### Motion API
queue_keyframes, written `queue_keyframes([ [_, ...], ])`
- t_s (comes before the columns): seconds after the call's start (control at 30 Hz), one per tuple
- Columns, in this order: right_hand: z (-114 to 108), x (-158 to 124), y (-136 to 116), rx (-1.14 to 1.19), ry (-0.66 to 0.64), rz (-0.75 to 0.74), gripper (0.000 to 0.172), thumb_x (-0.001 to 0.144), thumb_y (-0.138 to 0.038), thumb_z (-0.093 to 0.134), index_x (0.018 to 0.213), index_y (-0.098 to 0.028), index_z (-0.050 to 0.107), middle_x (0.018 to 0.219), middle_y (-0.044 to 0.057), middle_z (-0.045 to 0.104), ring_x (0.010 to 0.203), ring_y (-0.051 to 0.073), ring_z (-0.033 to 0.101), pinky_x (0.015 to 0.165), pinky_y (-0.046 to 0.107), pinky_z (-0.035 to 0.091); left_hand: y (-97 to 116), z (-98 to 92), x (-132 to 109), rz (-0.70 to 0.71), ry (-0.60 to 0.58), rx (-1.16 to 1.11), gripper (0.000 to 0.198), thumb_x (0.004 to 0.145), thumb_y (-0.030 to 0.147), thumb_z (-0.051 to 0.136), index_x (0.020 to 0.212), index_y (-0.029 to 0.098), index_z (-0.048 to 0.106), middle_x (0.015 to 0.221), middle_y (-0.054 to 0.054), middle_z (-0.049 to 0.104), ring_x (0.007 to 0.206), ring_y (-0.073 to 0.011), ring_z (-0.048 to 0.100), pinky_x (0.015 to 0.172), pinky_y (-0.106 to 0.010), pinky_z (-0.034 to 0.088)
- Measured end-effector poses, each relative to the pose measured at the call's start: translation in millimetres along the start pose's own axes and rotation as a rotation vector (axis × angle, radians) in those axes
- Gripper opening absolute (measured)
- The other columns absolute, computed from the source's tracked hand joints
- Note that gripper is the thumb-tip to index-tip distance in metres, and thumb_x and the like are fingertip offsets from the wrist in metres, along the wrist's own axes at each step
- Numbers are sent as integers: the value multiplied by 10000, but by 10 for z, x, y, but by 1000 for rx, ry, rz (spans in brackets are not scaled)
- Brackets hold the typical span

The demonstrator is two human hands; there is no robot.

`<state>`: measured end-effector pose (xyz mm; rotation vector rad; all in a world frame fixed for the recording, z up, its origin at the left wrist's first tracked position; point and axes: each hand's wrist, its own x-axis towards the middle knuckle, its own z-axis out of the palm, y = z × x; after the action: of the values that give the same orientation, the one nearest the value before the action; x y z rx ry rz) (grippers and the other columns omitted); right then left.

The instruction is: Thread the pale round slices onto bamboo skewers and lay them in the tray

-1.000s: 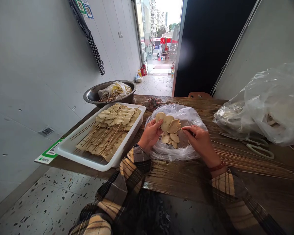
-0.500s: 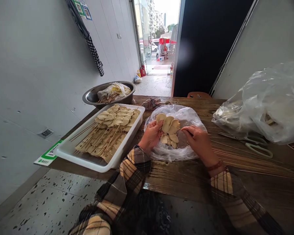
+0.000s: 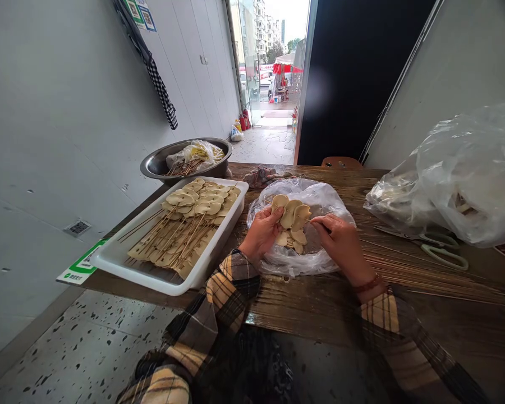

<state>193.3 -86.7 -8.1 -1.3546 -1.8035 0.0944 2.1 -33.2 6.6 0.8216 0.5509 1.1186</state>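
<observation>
My left hand (image 3: 263, 231) is closed on a few flat, round beige food slices (image 3: 290, 213), which lie overlapped in a row. To their right, my right hand (image 3: 335, 234) pinches the thin end of a wooden skewer (image 3: 313, 221) that runs into the slices. Below both hands an open clear plastic bag (image 3: 269, 264) lies on the table, with more loose slices (image 3: 292, 241) inside it. Left of my hands stands a white plastic tray (image 3: 179, 288) with many skewered slices (image 3: 206, 207) stacked in it, their sticks pointing toward me.
A metal basin (image 3: 151, 166) holding a bag and sticks is behind the tray. On the right lie loose skewers (image 3: 429, 275), scissors (image 3: 444, 255) and a large clear plastic bag (image 3: 458, 174). A crumpled dark cloth-like thing (image 3: 261, 177) is at the table's far side.
The slices in my left hand have shifted slightly right and tilted. Both hands keep their hold, and my right hand is nearly where it was.
</observation>
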Motion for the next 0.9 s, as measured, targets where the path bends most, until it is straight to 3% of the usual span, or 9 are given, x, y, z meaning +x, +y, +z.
queue_keyframes([
  [0.37, 25, 17, -24, 47, 22, -8, 226, 946, -306, 504, 907, -224, 712, 912, 59, 732, 864, 230, 667, 784, 362, 494, -25, 32, -12, -27, -32, -19, 320, 703, 296, 831, 939, 134, 689, 865, -46, 720, 766, -134, 672, 720, -233, 558],
  [0.63, 9, 43, -10, 114, 78, 28, 186, 927, -292, 549, 900, -210, 713, 895, 56, 740, 834, 225, 677, 752, 354, 502, -12, 40, -26, -77, -106, 16, 355, 773, 307, 772, 1060, 137, 652, 1000, -80, 725, 899, -205, 706, 871, -377, 584],
  [0.9, -18, 57, -1, 61, 64, 6, 200, 930, -281, 542, 893, -195, 719, 904, 75, 741, 837, 236, 677, 765, 362, 498, -20, 11, 16, -27, 2, 117, 334, 726, 282, 798, 1002, 137, 679, 937, -62, 725, 803, -167, 695, 784, -320, 581],
])
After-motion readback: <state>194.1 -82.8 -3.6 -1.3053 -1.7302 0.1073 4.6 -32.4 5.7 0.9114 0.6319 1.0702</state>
